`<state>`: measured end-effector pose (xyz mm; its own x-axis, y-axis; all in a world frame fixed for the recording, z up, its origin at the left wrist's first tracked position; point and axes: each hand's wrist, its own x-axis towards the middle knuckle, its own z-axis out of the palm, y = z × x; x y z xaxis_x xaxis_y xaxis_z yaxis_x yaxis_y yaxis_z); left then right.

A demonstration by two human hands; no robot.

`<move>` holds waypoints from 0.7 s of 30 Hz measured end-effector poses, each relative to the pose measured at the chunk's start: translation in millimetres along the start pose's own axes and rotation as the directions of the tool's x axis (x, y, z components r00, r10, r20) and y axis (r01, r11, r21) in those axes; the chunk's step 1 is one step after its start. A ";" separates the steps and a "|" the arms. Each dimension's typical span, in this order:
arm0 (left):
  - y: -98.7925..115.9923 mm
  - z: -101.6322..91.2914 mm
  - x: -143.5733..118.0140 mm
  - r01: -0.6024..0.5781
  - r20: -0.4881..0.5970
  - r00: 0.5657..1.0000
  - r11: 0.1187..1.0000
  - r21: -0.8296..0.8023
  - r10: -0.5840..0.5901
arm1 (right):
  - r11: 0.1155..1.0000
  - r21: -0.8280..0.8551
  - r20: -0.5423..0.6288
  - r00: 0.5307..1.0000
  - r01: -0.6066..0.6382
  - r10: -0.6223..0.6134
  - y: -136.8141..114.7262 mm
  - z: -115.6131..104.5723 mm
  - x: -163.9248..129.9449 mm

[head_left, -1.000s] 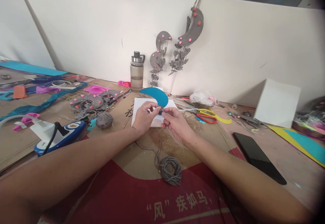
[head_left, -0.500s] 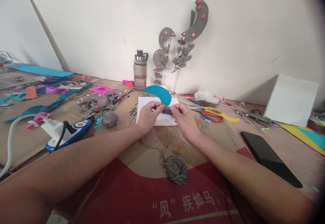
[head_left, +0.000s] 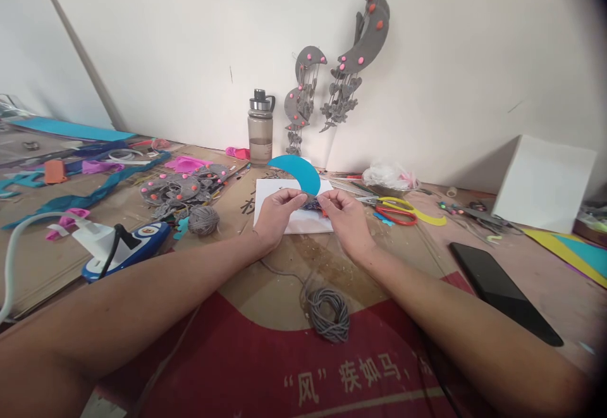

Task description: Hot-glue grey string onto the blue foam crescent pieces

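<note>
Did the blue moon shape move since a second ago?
No, hardly. The blue moon shape stays over the white paper, pinched by the left hand and right hand.

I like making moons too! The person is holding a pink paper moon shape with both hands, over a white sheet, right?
Not quite. The moon shape is blue, not pink, as the head view shows. The rest is right: the left hand and right hand both pinch its lower tip with their fingers, above the white paper sheet on the cardboard-covered table.

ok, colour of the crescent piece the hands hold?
Teal blue crescent, clearest in the head view.
</note>
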<state>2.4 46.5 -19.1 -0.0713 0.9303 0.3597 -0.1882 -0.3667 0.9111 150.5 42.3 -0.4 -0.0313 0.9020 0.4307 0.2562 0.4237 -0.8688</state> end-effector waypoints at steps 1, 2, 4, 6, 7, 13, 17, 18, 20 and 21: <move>-0.1 -0.1 0.1 0.002 0.009 1.000 1.000 0.000 -0.002 | 1.000 0.023 0.001 1.000 -0.008 0.008 0.5 0.4 0.2; -0.2 -0.2 0.2 0.003 0.016 1.000 1.000 0.000 -0.003 | 0.999 0.044 0.000 1.000 -0.016 0.016 1.2 0.7 0.4; -0.4 -0.5 0.4 0.005 0.033 0.999 1.000 -0.001 -0.005 | 0.997 0.076 0.000 1.000 -0.027 0.027 2.5 1.0 1.1; -0.9 -0.7 0.7 0.004 0.048 0.999 1.000 -0.008 -0.004 | 0.995 0.097 -0.002 0.999 -0.034 0.035 3.3 1.1 1.8; -1.3 -0.9 0.9 0.006 0.056 0.998 1.000 -0.013 -0.005 | 0.994 0.105 -0.001 0.999 -0.041 0.041 3.5 1.2 2.1; -5.7 -2.7 2.4 0.033 0.098 0.995 0.999 -0.036 -0.030 | 0.975 0.176 0.013 0.990 -0.137 0.137 7.0 2.8 4.2; -7.4 -3.9 4.2 0.080 0.151 0.986 0.993 -0.092 -0.065 | 0.949 0.241 0.038 0.979 -0.202 0.198 8.6 3.9 4.6; -7.4 -4.2 4.8 0.095 0.166 0.983 0.990 -0.107 -0.076 | 0.938 0.267 0.054 0.975 -0.220 0.213 8.4 4.1 4.5; -7.4 -4.8 6.3 0.130 0.197 0.975 0.982 -0.133 -0.103 | 0.915 0.317 0.090 0.968 -0.250 0.233 7.8 4.3 4.0; -7.3 -5.1 7.1 0.147 0.212 0.971 0.979 -0.142 -0.115 | 0.907 0.334 0.103 0.967 -0.255 0.234 7.4 4.5 3.6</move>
<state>-1.7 55.8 -24.2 0.1596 0.9444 0.2873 -0.3341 -0.2222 0.9160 148.0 49.1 -6.4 -0.0699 0.9796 0.1882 -0.0822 0.1824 -0.9798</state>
